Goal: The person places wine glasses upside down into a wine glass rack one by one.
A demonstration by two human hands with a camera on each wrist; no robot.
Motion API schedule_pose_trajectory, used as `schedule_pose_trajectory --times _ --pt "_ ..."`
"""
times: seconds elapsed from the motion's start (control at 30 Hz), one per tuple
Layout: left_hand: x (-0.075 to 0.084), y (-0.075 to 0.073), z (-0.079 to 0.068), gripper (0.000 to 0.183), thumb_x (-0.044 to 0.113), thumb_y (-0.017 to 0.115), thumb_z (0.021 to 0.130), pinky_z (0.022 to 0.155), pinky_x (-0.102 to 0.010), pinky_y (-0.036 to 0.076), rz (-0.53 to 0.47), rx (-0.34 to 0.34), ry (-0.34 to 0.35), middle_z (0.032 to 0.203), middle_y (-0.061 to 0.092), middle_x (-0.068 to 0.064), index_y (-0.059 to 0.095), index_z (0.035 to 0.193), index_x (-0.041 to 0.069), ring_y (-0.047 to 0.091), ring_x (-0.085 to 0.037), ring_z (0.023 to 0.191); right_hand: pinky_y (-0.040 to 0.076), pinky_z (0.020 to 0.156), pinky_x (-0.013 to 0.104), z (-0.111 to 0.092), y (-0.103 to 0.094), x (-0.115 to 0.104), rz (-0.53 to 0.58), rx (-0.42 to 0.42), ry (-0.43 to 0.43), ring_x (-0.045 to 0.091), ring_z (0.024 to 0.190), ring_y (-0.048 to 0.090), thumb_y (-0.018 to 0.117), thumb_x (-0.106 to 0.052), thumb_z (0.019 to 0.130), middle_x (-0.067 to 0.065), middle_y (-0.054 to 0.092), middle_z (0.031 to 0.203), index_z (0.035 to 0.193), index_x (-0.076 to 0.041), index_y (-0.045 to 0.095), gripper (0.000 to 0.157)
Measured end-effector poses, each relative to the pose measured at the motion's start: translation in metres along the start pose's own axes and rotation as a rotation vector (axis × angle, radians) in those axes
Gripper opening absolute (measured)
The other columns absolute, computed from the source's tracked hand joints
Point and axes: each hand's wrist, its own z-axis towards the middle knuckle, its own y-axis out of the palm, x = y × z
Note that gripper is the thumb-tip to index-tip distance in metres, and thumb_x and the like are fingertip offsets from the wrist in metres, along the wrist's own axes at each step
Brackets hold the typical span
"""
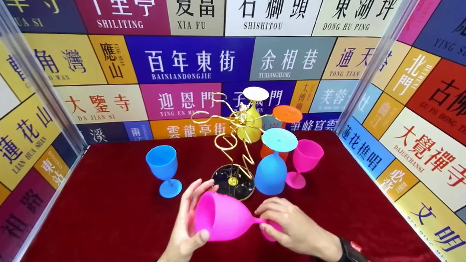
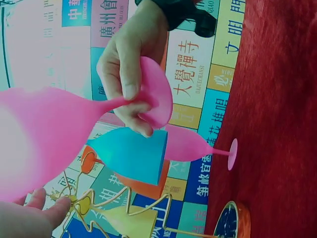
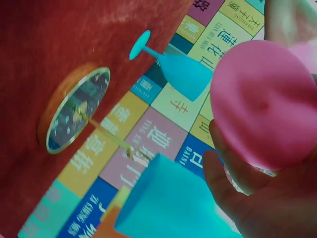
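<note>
A pink goblet (image 1: 233,218) is held on its side between the two hands, its mouth facing left. My left hand (image 1: 184,229) grips the bowl, with the thumb at the rim and the fingers round the far side. With thumb and fingers, my right hand (image 1: 296,225) pinches the stem close to the foot. The left wrist view shows that right hand (image 2: 131,62) at the stem. In the right wrist view the goblet's round foot (image 3: 257,99) faces the camera. Just beyond the hands stands a gold wire rack with a black round base (image 1: 242,189).
Upside down on the rack hang a blue goblet (image 1: 271,174), an orange goblet (image 1: 287,113) and a yellow goblet (image 1: 253,125). Another blue goblet (image 1: 162,162) stands upright at left, a second pink goblet (image 1: 307,156) at right. Sign-covered panels (image 1: 189,58) enclose the red cloth (image 1: 109,203).
</note>
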Motion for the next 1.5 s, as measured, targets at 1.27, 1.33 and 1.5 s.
schedule_pose_trajectory --times 1.27,1.33,1.5 --pt "0.035 -0.002 -0.006 0.102 0.051 0.083 0.072 0.101 -0.054 0.048 0.999 -0.078 -0.184 0.158 0.034 0.007 0.026 0.154 0.029 0.042 -0.016 0.141 0.047 0.084 0.038 0.037 -0.057 -0.02 -0.628 -0.158 -0.216 0.023 0.099 0.06 0.071 -0.028 0.085 0.003 0.07 0.101 0.08 -0.013 0.074 0.017" --pt "0.034 0.0 -0.006 0.104 0.058 0.08 0.071 0.102 -0.051 0.049 1.029 -0.086 -0.228 0.157 0.035 0.007 0.024 0.155 0.032 0.042 -0.016 0.141 0.047 0.084 0.038 0.04 -0.059 -0.023 -0.651 -0.164 -0.235 0.023 0.098 0.06 0.071 -0.026 0.085 0.004 0.07 0.101 0.078 -0.012 0.074 0.016" --pt "0.029 0.003 -0.006 0.106 0.071 0.074 0.068 0.102 -0.048 0.049 1.071 -0.128 -0.392 0.155 0.036 0.01 0.021 0.154 0.039 0.043 -0.015 0.139 0.049 0.087 0.038 0.045 -0.061 -0.028 -0.724 -0.192 -0.291 0.023 0.101 0.061 0.075 -0.025 0.08 0.004 0.069 0.102 0.081 -0.012 0.075 0.013"
